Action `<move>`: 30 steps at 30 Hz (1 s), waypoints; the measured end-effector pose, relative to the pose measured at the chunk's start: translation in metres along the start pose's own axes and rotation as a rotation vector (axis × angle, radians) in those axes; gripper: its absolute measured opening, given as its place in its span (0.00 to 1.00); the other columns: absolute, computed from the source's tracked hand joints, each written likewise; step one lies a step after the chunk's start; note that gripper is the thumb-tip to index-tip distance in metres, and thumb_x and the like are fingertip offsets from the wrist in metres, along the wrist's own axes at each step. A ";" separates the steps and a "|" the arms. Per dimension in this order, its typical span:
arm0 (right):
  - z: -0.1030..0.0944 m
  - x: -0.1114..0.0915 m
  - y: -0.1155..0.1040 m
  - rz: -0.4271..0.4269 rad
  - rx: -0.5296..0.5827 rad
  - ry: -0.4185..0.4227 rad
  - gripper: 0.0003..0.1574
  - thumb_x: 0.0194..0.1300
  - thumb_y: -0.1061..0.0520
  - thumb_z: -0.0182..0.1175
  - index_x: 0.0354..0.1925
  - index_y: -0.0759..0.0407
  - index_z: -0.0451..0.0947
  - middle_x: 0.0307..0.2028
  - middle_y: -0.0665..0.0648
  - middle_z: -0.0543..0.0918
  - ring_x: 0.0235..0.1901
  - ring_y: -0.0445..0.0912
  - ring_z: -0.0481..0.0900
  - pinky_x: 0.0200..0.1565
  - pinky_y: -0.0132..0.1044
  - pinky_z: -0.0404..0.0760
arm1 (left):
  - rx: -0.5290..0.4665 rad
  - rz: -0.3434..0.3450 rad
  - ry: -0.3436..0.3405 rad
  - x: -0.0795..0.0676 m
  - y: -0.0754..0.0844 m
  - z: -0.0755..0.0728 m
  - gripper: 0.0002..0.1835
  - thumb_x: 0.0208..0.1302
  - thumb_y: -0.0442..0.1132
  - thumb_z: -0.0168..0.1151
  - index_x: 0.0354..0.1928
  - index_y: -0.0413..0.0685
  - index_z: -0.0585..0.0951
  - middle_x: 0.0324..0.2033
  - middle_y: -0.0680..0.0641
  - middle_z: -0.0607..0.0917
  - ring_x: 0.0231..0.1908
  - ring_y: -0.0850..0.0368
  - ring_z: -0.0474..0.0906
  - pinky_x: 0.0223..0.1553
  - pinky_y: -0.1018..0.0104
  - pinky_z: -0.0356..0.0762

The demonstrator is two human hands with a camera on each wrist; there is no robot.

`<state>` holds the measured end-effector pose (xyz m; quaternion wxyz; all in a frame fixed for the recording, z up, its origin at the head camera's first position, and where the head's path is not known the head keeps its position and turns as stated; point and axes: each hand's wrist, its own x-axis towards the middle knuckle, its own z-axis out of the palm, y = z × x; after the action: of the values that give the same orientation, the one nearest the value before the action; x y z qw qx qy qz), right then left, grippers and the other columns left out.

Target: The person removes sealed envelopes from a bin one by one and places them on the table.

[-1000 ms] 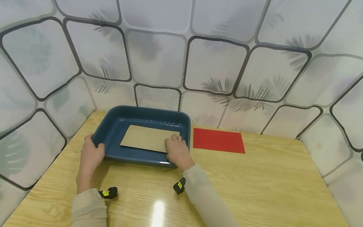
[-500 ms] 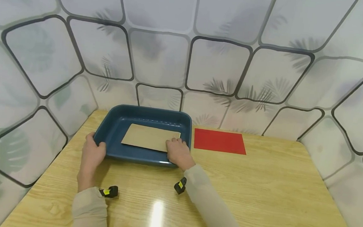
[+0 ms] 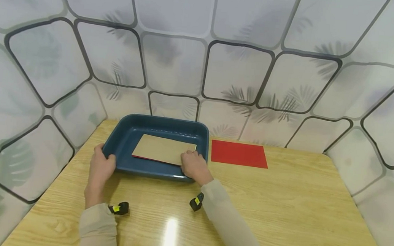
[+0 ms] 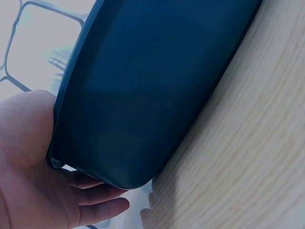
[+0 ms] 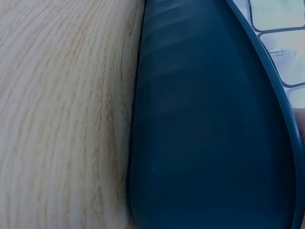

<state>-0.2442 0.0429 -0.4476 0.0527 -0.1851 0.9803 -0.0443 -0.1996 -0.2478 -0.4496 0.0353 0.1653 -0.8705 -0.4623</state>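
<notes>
In the head view a dark blue rectangular tray [image 3: 161, 169] stands on the table against the wall. My left hand [image 3: 100, 166] grips its front left corner, thumb over the rim. The left wrist view shows this left hand [image 4: 38, 162] with fingers behind the tray's outer wall [image 4: 143, 95]. A tan sheet of paper [image 3: 161, 149] lies in the tray, with a thin red edge showing beneath its front side. My right hand [image 3: 195, 166] pinches the sheet's right end with curled fingers; the thumb is hidden. The right wrist view shows mostly the tray's front wall [image 5: 205, 119].
A red sheet of paper [image 3: 239, 153] lies flat on the table just right of the tray. The wooden table [image 3: 280, 212] extends to the front and right. Patterned walls [image 3: 173, 64] enclose it at the back and sides.
The sheet's front edge has lifted slightly and a red strip now shows under it. Both hands keep their places on the tray and the sheet. The view has shifted slightly.
</notes>
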 end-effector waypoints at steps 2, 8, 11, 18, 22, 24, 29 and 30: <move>0.000 0.000 0.000 -0.001 -0.002 -0.001 0.09 0.71 0.58 0.54 0.38 0.58 0.82 0.40 0.58 0.82 0.46 0.56 0.79 0.49 0.49 0.79 | -0.001 -0.001 0.002 0.000 0.000 0.000 0.36 0.71 0.36 0.38 0.76 0.34 0.42 0.70 0.22 0.55 0.68 0.27 0.57 0.65 0.34 0.57; -0.001 0.000 0.000 -0.008 0.003 -0.008 0.12 0.73 0.58 0.51 0.36 0.57 0.81 0.39 0.57 0.82 0.45 0.55 0.78 0.50 0.49 0.78 | -0.004 -0.002 0.004 0.000 -0.001 0.001 0.35 0.71 0.37 0.38 0.77 0.34 0.42 0.70 0.22 0.55 0.68 0.27 0.57 0.65 0.34 0.58; -0.001 -0.001 0.001 -0.014 0.012 -0.005 0.14 0.73 0.59 0.50 0.36 0.56 0.82 0.38 0.57 0.81 0.44 0.55 0.78 0.49 0.48 0.78 | 0.000 0.001 0.006 0.001 -0.002 0.001 0.35 0.71 0.37 0.38 0.77 0.34 0.42 0.70 0.22 0.55 0.68 0.27 0.57 0.65 0.34 0.58; 0.000 -0.002 0.001 -0.018 0.010 0.023 0.11 0.72 0.59 0.54 0.38 0.53 0.84 0.38 0.57 0.77 0.44 0.54 0.74 0.45 0.46 0.78 | 0.003 0.007 0.013 0.002 -0.003 0.002 0.35 0.70 0.37 0.38 0.76 0.34 0.43 0.70 0.22 0.56 0.68 0.27 0.57 0.65 0.34 0.57; 0.002 -0.002 0.001 -0.011 -0.010 0.034 0.09 0.71 0.58 0.56 0.39 0.53 0.83 0.39 0.58 0.75 0.44 0.54 0.71 0.42 0.43 0.78 | 0.003 0.003 0.008 0.001 -0.003 0.002 0.35 0.71 0.37 0.38 0.76 0.34 0.43 0.70 0.22 0.55 0.68 0.27 0.56 0.65 0.34 0.57; 0.003 -0.001 0.001 -0.006 -0.014 0.038 0.07 0.70 0.58 0.57 0.38 0.53 0.83 0.40 0.58 0.74 0.43 0.54 0.71 0.40 0.42 0.79 | 0.002 -0.001 0.008 0.001 -0.003 0.002 0.35 0.71 0.37 0.38 0.76 0.34 0.43 0.70 0.22 0.55 0.68 0.27 0.56 0.66 0.34 0.57; 0.004 0.001 0.002 0.014 0.015 0.043 0.07 0.70 0.58 0.58 0.40 0.54 0.83 0.40 0.57 0.75 0.39 0.52 0.74 0.36 0.42 0.81 | -0.001 -0.005 0.005 0.002 -0.003 0.002 0.35 0.71 0.37 0.37 0.77 0.35 0.42 0.70 0.22 0.55 0.68 0.27 0.57 0.65 0.34 0.57; 0.004 0.001 0.002 0.019 0.020 0.046 0.07 0.70 0.59 0.58 0.40 0.54 0.83 0.40 0.57 0.75 0.38 0.51 0.75 0.35 0.43 0.81 | 0.000 -0.004 0.005 0.002 -0.002 0.002 0.35 0.71 0.37 0.37 0.77 0.35 0.42 0.70 0.22 0.55 0.68 0.27 0.57 0.65 0.34 0.58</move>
<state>-0.2457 0.0440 -0.4523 0.0322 -0.1744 0.9825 -0.0578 -0.2012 -0.2484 -0.4527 0.0366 0.1682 -0.8700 -0.4621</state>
